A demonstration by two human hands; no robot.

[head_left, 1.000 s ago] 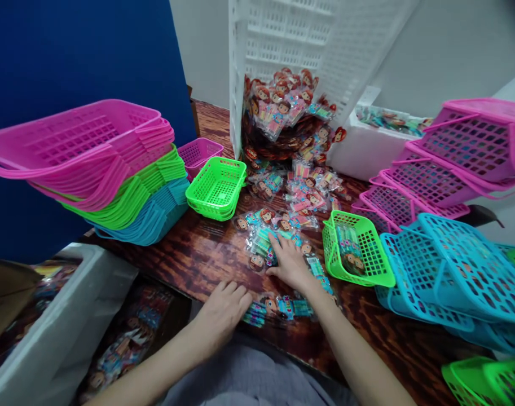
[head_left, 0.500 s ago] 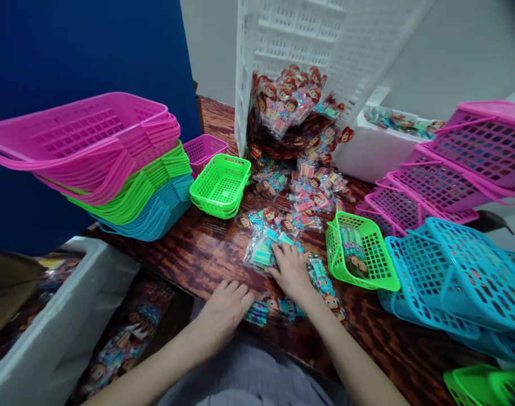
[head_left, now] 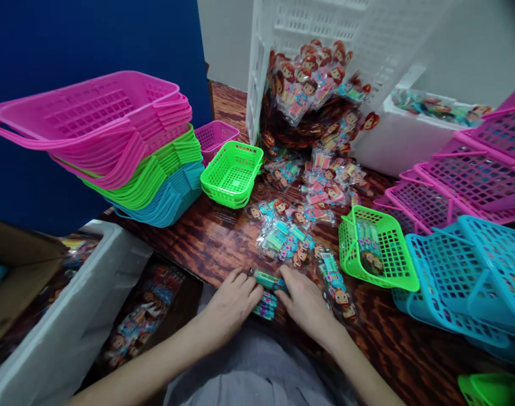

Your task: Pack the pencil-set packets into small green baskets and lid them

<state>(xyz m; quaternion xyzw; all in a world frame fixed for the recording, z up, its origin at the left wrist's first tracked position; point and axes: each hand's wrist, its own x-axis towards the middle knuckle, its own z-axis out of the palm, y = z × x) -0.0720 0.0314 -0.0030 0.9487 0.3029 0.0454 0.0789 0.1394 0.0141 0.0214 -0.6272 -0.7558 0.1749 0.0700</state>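
Right hand [head_left: 304, 300] has come back from the loose packets [head_left: 285, 239] to the near edge of the bench [head_left: 210, 237], pinching one packet [head_left: 265, 279]; left hand [head_left: 230, 303], loosely curled, grip unclear, flanks the stacked packets [head_left: 265, 308], seemingly gaining another.

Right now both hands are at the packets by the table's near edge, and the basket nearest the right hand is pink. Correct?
Colour's wrong: the basket nearest the right hand is green, as the head view shows. Rest stands: that hand and the left hand are at the packets by the table's near edge.
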